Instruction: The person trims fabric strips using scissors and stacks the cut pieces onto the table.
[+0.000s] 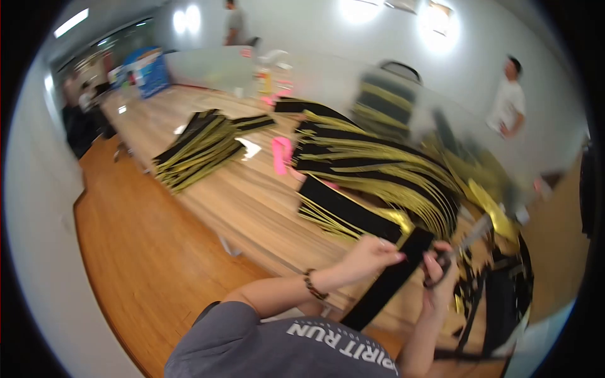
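My left hand [372, 253] is closed in a pinch at the left edge of a wide black fabric strip [392, 280], one fingertip lying over it. The strip slants down from between my hands toward my shirt. My right hand [439, 271] is closed round the handles of a pair of scissors [476, 233], beside the strip's upper end. The scissor blades point away to the upper right and look blurred. Just beyond my hands lies a black strip with gold fringe [343, 208], and behind it a large pile of black and gold fringed strips [372, 157].
A smaller fringed bundle [201, 148] lies farther left on the wooden table [239, 220]. Pink pieces [281, 154] sit between the piles. Black and gold scraps [498, 283] hang at the right edge. A chair [386, 101] and a person [507, 101] stand beyond the table.
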Demonstrator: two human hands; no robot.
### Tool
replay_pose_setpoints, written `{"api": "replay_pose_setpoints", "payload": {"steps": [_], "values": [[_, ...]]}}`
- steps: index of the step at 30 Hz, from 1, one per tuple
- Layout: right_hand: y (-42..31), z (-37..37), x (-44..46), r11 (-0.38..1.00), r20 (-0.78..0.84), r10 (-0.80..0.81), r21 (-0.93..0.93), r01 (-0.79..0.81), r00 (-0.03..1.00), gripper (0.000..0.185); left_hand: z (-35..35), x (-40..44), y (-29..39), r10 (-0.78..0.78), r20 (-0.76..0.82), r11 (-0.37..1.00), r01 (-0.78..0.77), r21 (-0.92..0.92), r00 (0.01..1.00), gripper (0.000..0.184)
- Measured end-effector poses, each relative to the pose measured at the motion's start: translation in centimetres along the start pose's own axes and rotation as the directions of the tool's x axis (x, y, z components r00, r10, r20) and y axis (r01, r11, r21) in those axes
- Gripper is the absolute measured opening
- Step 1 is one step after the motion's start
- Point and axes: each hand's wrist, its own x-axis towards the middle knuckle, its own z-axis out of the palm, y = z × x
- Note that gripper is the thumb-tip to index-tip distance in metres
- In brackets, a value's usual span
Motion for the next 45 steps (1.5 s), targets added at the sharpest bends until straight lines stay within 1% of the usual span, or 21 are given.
{"api": "replay_pose_setpoints", "payload": {"steps": [2,3,5,6,7,9,11,12,15,20,24,26,27,28,32,34,35,36,38,40,45], "values": [[-0.8,0.8,-0.4,1.0,-0.048,0.023,-0.009,-0.023,0.999,0.038,1.2,-0.8,2.1,-0.099,-0.047,0.973,0.086,-0.214,0.994,0.027],[-0.9,0.9,-0.4,0.999,-0.065,0.037,0.023,-0.036,0.997,0.039,0.4,-0.5,0.8,-0.056,0.036,0.986,0.061,-0.156,0.998,0.021],[-0.5,0.3,-0.3,0.999,-0.062,0.018,0.045,-0.015,0.998,0.04,0.5,-0.4,0.4,-0.11,0.049,0.972,0.118,-0.202,0.993,0.014],[-0.4,0.1,-0.3,0.999,-0.035,-0.009,0.033,0.01,0.999,0.04,0.8,-0.4,-0.2,-0.101,0.025,0.955,0.104,-0.278,0.995,0.012],[-1.0,0.1,-0.6,0.989,-0.016,0.082,0.122,-0.079,0.997,0.04,0.9,-0.4,0.1,-0.115,0.045,0.952,0.123,-0.28,0.992,0.011],[-1.1,-0.2,-0.6,0.987,0.002,0.071,0.143,-0.07,0.998,0.04,1.0,-0.3,0.4,-0.131,0.074,0.948,0.146,-0.283,0.989,0.011],[-0.9,-0.5,-0.6,0.981,0.024,0.038,0.188,-0.042,0.999,0.041,1.3,-0.2,0.3,-0.075,-0.017,0.938,0.065,-0.341,0.997,0.012],[-1.0,-0.5,-0.7,0.982,0.017,0.038,0.184,-0.04,0.999,0.041,1.2,-0.1,0.5,-0.076,-0.01,0.936,0.068,-0.344,0.997,0.012],[-1.3,-0.5,-1.1,0.984,0.043,0.026,0.173,-0.033,0.999,0.042,0.8,0.1,1.5,-0.016,-0.105,0.922,-0.025,-0.385,0.994,0.015],[-2.0,-0.7,-1.4,0.976,0.057,0.042,0.211,-0.053,0.997,0.042,0.6,0.1,1.8,0.034,-0.121,0.944,-0.072,-0.321,0.992,0.011],[-1.9,-0.9,-1.4,0.972,0.066,0.057,0.225,-0.07,0.996,0.042,0.8,0.3,1.5,0.016,-0.11,0.916,-0.058,-0.396,0.994,0.011],[-1.8,-1.0,-1.4,0.935,0.072,0.037,0.35,-0.06,0.997,0.042,0.8,0.5,1.5,-0.013,-0.098,0.896,-0.032,-0.442,0.995,0.01],[-1.9,-1.2,-1.3,0.914,0.093,0.054,0.395,-0.086,0.994,0.042,0.5,0.6,1.4,0.03,-0.051,0.914,-0.048,-0.403,0.998,0.01],[-1.9,-1.2,-1.3,0.915,0.092,0.053,0.395,-0.085,0.994,0.042,0.4,0.7,1.4,0.072,-0.001,0.929,-0.067,-0.364,0.997,0.01],[-2.3,-1.0,-1.5,0.914,0.08,0.04,0.4,-0.069,0.996,0.043,0.8,0.7,1.9,0.117,0.026,0.936,-0.102,-0.336,0.993,0.01],[-2.9,-0.9,-1.7,0.928,0.049,0.043,0.368,-0.058,0.998,0.043,1.0,0.9,1.9,0.158,-0.014,0.949,-0.156,-0.273,0.987,0.008],[-3.0,-1.0,-1.8,0.961,0.047,0.016,0.275,-0.028,0.999,0.044,1.1,0.9,1.9,0.162,-0.011,0.948,-0.158,-0.275,0.987,0.008],[-3.0,-1.0,-2.0,0.962,0.045,0.012,0.274,-0.024,0.999,0.044,1.1,1.0,1.8,0.133,-0.046,0.943,-0.141,-0.303,0.99,0.007],[-3.1,-1.1,-2.6,0.995,0.018,0.009,0.096,-0.01,1.0,0.044,1.3,1.2,1.5,0.108,-0.077,0.935,-0.128,-0.331,0.991,0.006],[-3.0,-1.0,-2.7,0.995,-0.004,0.003,0.099,-0.002,1.0,0.045,1.5,1.3,1.4,0.03,-0.099,0.924,-0.065,-0.377,0.995,0.006],[-2.9,-1.4,-2.5,0.993,-0.017,-0.051,0.109,0.053,0.999,0.041,1.4,1.0,2.2,-0.001,-0.021,0.903,-0.008,-0.43,1.0,0.007]]}}
